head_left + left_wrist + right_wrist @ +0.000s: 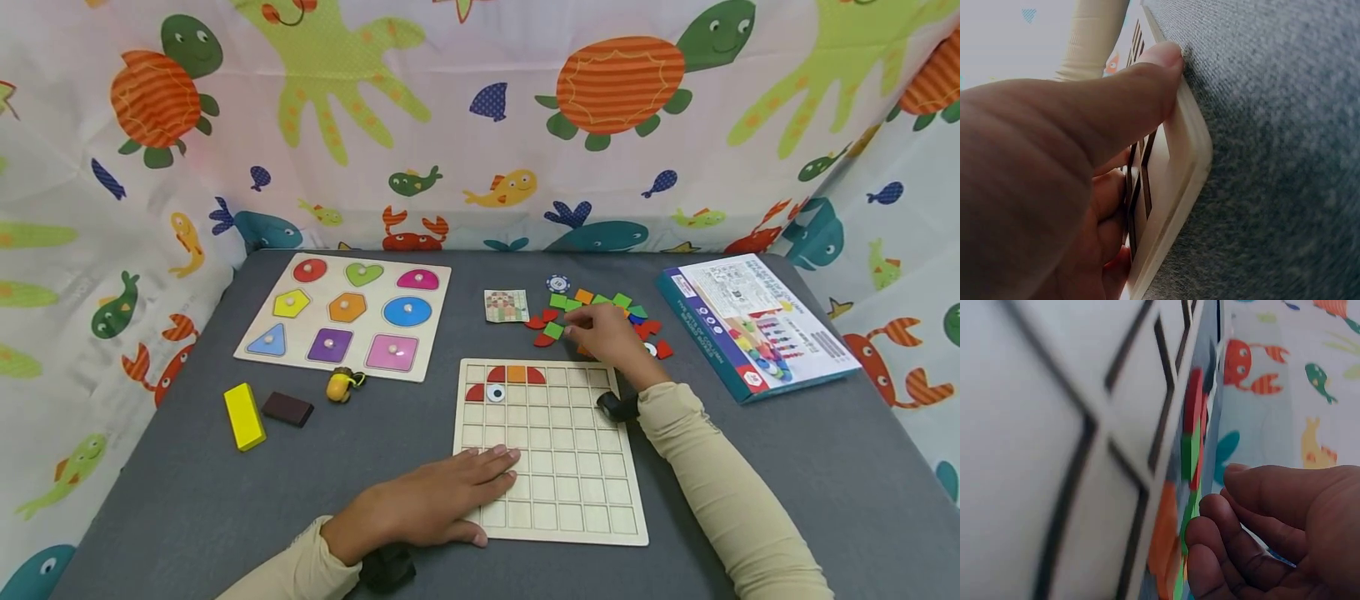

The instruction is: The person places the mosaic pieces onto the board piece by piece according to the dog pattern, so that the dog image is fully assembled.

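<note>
A wooden grid board lies on the grey table, with a few pieces set in its upper left: red quarter-rounds, an orange square and a white eye-like piece. My left hand rests flat over the board's lower left, its thumb on the near edge in the left wrist view. Beyond the far edge, my right hand hovers over a loose heap of coloured pieces, fingers slightly bent. Nothing shows between thumb and fingers in the right wrist view. A green square lies beside its fingertips.
A small pattern card and a round patterned chip lie behind the heap. To the right is a boxed set. A shape puzzle board, yellow block, dark brown block and small yellow toy occupy the left.
</note>
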`<state>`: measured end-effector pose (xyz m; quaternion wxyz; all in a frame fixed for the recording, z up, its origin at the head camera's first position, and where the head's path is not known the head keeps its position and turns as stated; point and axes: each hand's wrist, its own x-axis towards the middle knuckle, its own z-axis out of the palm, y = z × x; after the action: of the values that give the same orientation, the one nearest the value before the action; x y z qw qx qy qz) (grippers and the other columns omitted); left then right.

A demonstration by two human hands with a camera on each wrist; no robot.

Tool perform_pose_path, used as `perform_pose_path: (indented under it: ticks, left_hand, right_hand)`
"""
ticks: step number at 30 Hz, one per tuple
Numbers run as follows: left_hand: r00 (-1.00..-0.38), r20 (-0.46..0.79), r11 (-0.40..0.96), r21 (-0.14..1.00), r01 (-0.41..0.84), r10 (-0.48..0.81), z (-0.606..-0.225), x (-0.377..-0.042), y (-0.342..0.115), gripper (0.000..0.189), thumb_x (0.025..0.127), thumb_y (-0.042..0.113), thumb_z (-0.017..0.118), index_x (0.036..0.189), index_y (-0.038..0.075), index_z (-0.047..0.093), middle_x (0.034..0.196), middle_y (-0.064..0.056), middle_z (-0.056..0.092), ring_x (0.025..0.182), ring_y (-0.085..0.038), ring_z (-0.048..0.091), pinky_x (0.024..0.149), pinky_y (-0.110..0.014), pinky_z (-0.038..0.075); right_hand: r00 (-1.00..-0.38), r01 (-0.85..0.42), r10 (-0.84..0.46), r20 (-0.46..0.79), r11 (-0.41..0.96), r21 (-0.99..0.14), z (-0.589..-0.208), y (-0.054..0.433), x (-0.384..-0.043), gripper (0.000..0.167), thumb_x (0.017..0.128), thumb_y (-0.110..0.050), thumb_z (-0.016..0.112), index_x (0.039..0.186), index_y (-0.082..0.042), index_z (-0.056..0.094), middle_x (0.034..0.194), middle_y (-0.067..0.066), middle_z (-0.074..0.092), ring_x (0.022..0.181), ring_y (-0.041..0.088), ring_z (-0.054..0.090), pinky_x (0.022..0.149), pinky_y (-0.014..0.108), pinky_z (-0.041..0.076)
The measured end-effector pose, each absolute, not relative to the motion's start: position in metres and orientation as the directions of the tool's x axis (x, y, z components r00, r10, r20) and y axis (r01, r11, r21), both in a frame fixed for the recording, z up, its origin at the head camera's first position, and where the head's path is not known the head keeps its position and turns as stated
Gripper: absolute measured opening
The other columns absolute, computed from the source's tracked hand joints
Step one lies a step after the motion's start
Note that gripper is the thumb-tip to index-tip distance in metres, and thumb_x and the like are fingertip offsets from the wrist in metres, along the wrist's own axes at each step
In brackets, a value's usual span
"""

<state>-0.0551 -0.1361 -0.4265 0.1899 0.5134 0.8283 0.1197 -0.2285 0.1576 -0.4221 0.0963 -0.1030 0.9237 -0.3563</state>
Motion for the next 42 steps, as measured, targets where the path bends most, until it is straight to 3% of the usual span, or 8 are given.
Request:
perform_pose_path:
  ticks: [4, 17, 26, 33, 42]
  left_hand:
    - [-0.398, -0.18, 0.437, 0.395, 0.808, 0.899, -0.427, -0.056, -0.136, 0.072, 0.097, 0.042, 0.056, 0.153, 0.006, 0.028, 0.162, -0.008, 0.012, 0.147, -0.02, 0.011, 0.116, -0.036, 0.018]
    - [-0.398, -0.19, 0.441, 0.423, 0.792, 0.898, -0.426, -0.056, -0.138, 0.073, 0.096, 0.04, 0.058, 0.153, 0.006, 0.028, 0.162, -0.007, 0.013, 0.147, -0.02, 0.011, 0.116, -0.036, 0.018]
    - [-0.395, -0.19, 0.438, 0.436, 0.786, 0.899, -0.429, -0.058, -0.137, 0.074, 0.096, 0.042, 0.056, 0.154, 0.007, 0.026, 0.162, -0.005, 0.01, 0.147, -0.019, 0.008, 0.116, -0.036, 0.016]
    - [-0.397, -0.185, 0.437, 0.443, 0.782, 0.899, -0.428, -0.058, -0.137, 0.074, 0.096, 0.041, 0.057, 0.154, 0.006, 0.027, 0.162, -0.006, 0.012, 0.147, -0.02, 0.01, 0.116, -0.036, 0.017]
    - [-0.392, -0.183, 0.431, 0.46, 0.777, 0.902, -0.428, -0.058, -0.136, 0.073, 0.096, 0.04, 0.057, 0.154, 0.006, 0.027, 0.162, -0.006, 0.011, 0.147, -0.021, 0.009, 0.116, -0.037, 0.016]
  right_hand:
    - [-0.961, -0.105, -0.251, -0.116, 0.717, -0.689, -0.422, 0.174, -0.234, 0.03, 0.097, -0.01, 0.06, 0.124, 0.003, 0.064, 0.112, 0.019, 0.065, 0.101, 0.032, 0.059, 0.083, 0.044, 0.052]
    - [-0.974, -0.03, -0.165, -0.153, 0.767, -0.641, -0.421, 0.219, -0.235, 0.031, 0.099, -0.014, 0.057, 0.126, 0.001, 0.063, 0.116, 0.021, 0.063, 0.098, 0.031, 0.057, 0.081, 0.043, 0.051]
    - [-0.952, -0.189, -0.295, -0.079, 0.774, -0.605, -0.424, 0.246, -0.212, 0.025, 0.095, -0.009, 0.062, 0.116, 0.004, 0.068, 0.098, 0.015, 0.067, 0.081, 0.025, 0.057, 0.068, 0.034, 0.048]
    - [-0.951, -0.23, -0.304, -0.056, 0.815, -0.531, -0.426, 0.252, -0.193, 0.017, 0.09, -0.007, 0.069, 0.104, 0.003, 0.071, 0.092, 0.011, 0.066, 0.078, 0.021, 0.059, 0.067, 0.035, 0.049]
    - [-0.938, -0.275, -0.342, -0.058, 0.835, -0.477, -0.426, 0.251, -0.183, 0.017, 0.089, -0.004, 0.069, 0.105, 0.003, 0.071, 0.09, 0.01, 0.064, 0.075, 0.022, 0.055, 0.067, 0.038, 0.047]
